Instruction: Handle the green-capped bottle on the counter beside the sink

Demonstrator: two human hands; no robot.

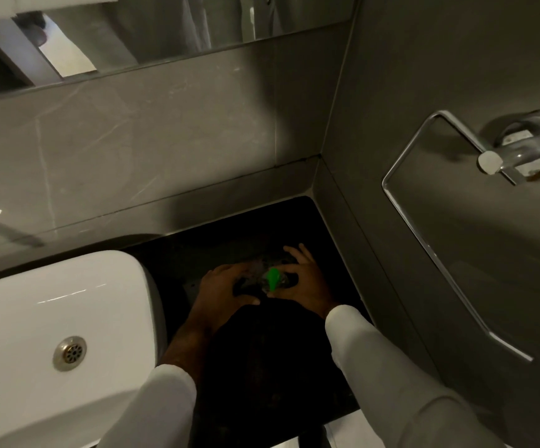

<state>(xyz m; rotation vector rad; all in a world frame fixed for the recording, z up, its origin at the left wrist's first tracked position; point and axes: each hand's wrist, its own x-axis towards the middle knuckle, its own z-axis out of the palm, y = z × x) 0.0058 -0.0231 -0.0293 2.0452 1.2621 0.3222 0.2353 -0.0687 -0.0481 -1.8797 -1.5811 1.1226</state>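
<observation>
A clear bottle with a bright green cap (273,278) stands on the dark counter (262,221) to the right of the white sink (52,318). Seen from above, its body is mostly hidden between my hands. My left hand (221,291) wraps the bottle's left side, thumb curled toward the front. My right hand (305,279) holds the right side near the cap, fingers spread. Both arms wear white sleeves.
The counter ends in a corner of grey tiled walls at the back and right. A chrome towel ring (440,227) hangs on the right wall. A mirror (132,33) runs along the top. The sink drain (69,353) lies at lower left.
</observation>
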